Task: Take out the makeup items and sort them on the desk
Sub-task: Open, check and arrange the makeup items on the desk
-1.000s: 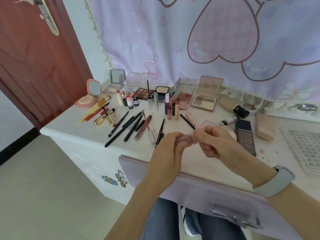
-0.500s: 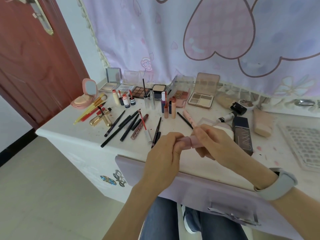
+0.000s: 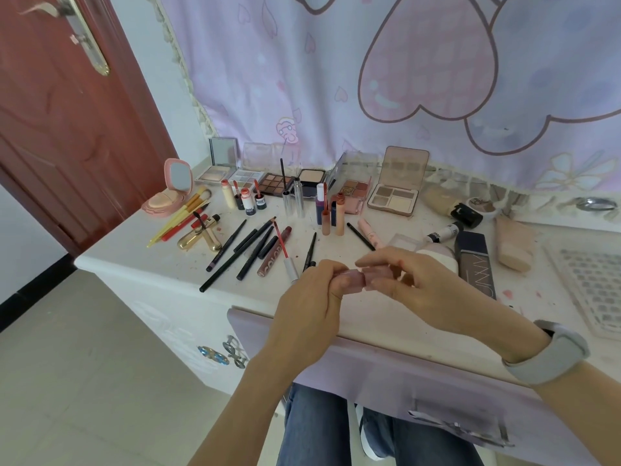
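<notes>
Spreading across the pale, stained surface [image 3: 141, 250] is a crowd of makeup: open eyeshadow palettes [image 3: 393, 200] stand along the back edge against a lilac curtain [image 3: 336, 79] printed with big hearts, a pink compact [image 3: 168, 196] sits open at the far left corner, and black pencils [image 3: 235, 255] lie fanned out in the middle. A dark flat box [image 3: 475, 264] and a beige tube [image 3: 514, 248] lie to the right, beside a white mesh tray [image 3: 591, 290]. A red-brown door [image 3: 67, 129] with a brass handle closes off the left of the room, over a grey tiled floor [image 3: 67, 381].

Above the near edge, the left hand [image 3: 309, 304] and the right hand [image 3: 423, 290] meet on a small pink lip tube [image 3: 358, 280], held level between them. The left grip is curled round one end; the right grip pinches the other end with fingertips. A grey band [image 3: 551, 354] wraps the right wrist. Below, a lilac drawer front [image 3: 369, 381] juts out over denim-clad knees.
</notes>
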{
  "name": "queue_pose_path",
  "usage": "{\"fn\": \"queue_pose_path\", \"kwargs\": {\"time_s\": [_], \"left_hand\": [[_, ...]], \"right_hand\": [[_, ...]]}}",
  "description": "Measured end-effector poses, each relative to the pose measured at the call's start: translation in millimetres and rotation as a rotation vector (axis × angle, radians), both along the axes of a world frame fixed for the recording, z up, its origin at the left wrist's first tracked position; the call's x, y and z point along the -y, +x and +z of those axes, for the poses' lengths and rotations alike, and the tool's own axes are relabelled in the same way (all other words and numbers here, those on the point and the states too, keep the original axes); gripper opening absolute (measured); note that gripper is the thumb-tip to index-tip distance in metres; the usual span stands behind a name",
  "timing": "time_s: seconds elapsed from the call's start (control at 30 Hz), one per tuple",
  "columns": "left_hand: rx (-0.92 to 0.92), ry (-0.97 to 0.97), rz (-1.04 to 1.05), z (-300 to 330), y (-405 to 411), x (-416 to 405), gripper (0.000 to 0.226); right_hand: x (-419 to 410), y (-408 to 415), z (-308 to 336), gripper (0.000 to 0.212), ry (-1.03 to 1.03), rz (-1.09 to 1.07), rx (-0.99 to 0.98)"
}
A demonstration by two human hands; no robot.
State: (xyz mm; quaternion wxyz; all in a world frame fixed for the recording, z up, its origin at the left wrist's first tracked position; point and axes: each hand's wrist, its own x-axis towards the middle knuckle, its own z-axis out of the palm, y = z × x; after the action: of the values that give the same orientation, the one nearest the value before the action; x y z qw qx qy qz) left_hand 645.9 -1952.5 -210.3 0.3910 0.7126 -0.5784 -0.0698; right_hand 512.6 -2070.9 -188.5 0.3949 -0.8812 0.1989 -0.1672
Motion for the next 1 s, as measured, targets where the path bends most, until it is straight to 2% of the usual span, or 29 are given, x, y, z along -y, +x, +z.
{"fn": "queue_pose_path", "kwargs": {"time_s": [0.1,0.13,0.2,0.27,0.37,0.47,0.53,0.57,0.6,0.7,0.83,0.9,1.0], "left_hand": [[0.010,0.008,0.029,2,6,0,0.059],[0.050,0.020,0.029,3,6,0,0.058],[0.137,0.035,0.023,2,7,-2,0.052],[0.161,0.045,0.018,2,7,-2,0.049],[0.127,0.038,0.027,3,9,-2,0.052],[0.163,0.027,0.031,4,10,-2,0.048],[0.173,0.035,0.021,3,11,-2,0.048],[0.166,0.039,0.015,3,11,-2,0.050],[0.145,0.041,0.011,2,11,-2,0.052],[0.001,0.034,0.012,0,12,-3,0.044],[-0.118,0.020,0.002,1,16,-2,0.024],[-0.158,0.024,-0.015,4,18,-2,0.022],[-0.220,0.042,-0.042,8,21,-3,0.028]], "right_hand": [[2,-1,5,0.044,0.055,-0.008,0.013],[3,-1,7,0.044,0.048,-0.012,-0.026],[6,0,7,0.026,-0.009,-0.005,-0.076],[5,0,4,0.012,-0.027,-0.012,-0.026],[2,0,1,0.026,-0.031,-0.018,0.053],[5,1,6,0.036,-0.095,-0.005,-0.085],[7,2,5,0.029,-0.191,0.025,-0.170],[6,2,4,0.018,-0.206,0.021,-0.158],[3,1,5,0.009,-0.199,0.011,-0.128],[1,0,3,0.034,-0.265,-0.033,-0.033],[-1,1,6,0.029,-0.525,-0.034,0.027],[1,1,5,0.035,-0.704,0.014,0.023],[3,2,9,0.032,-0.808,0.050,0.048]]}}
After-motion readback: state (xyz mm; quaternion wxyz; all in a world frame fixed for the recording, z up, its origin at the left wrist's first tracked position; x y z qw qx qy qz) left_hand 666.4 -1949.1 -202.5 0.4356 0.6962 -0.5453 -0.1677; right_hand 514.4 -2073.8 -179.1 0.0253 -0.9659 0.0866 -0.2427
